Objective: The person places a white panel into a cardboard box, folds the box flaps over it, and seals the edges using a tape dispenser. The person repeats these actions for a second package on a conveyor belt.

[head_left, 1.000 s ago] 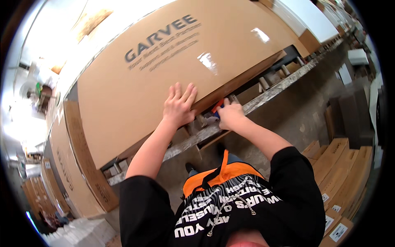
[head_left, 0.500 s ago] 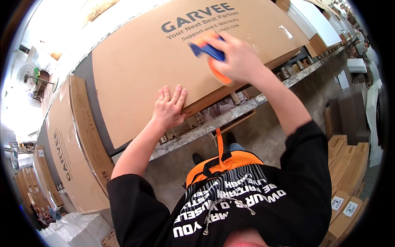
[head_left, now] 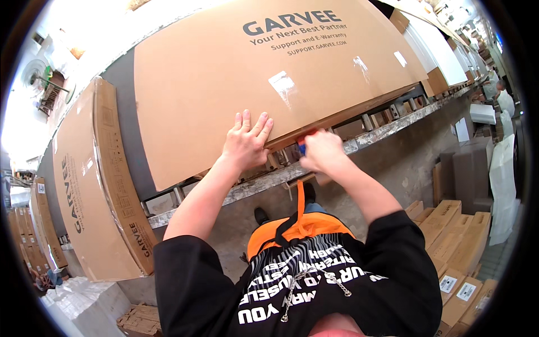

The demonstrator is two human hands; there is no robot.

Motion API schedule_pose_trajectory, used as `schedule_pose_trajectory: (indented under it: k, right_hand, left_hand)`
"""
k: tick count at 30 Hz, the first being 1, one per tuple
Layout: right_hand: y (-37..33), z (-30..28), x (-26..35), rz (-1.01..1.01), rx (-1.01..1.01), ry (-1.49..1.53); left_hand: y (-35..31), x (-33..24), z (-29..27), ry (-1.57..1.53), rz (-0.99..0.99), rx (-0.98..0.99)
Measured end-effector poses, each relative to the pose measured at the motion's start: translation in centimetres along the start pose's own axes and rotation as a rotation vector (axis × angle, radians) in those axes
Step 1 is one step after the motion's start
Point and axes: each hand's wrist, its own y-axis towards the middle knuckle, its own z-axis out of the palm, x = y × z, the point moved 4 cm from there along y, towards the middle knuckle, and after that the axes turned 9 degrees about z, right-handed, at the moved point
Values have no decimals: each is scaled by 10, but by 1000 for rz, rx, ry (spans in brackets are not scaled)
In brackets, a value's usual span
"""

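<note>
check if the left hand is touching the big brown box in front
Touching. The head view shows the left hand resting with its fingers spread on the top face of the big brown box, near its edge.

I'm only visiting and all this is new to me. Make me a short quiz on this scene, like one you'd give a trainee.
1. True or false: the left hand rests, fingers spread, on top of the large brown cardboard box.

2. Multiple choice: what is the right hand holding?
A) A wooden ruler
B) A blue-and-red handheld tool, partly hidden
C) A white paper cup

3. Fill in the blank: the shiny, clear pieces stuck on the box's top are ____.

Key:
1. True.
2. B.
3. Tape.
</note>
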Motion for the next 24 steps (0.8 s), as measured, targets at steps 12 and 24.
schedule_pose_trajectory:
  k: [12, 24]
  right_hand:
    - [-47, -67, 80, -256, 52, 13]
    - [-18, -76, 170, -309, 0, -25]
  left_hand:
    - [-139, 27, -33, -9, -342, -196]
    - [-150, 37, -20, -43, -346, -288]
